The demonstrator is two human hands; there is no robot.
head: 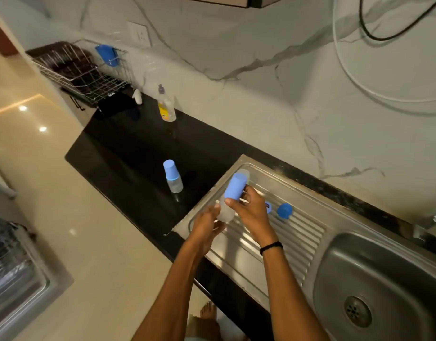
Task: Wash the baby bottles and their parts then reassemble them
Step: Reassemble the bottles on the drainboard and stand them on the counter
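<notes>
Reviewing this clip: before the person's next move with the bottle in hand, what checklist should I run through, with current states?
1. Left hand grips the held bottle at its clear base: ok.
2. Right hand holds the blue cap on it: ok.
3. Cap fully seated: cannot tell.
4. Second bottle stands capped and upright on the counter: ok.
5. All parts reassembled: not ok; a loose blue cap and a small blue part lie on the drainboard.
</notes>
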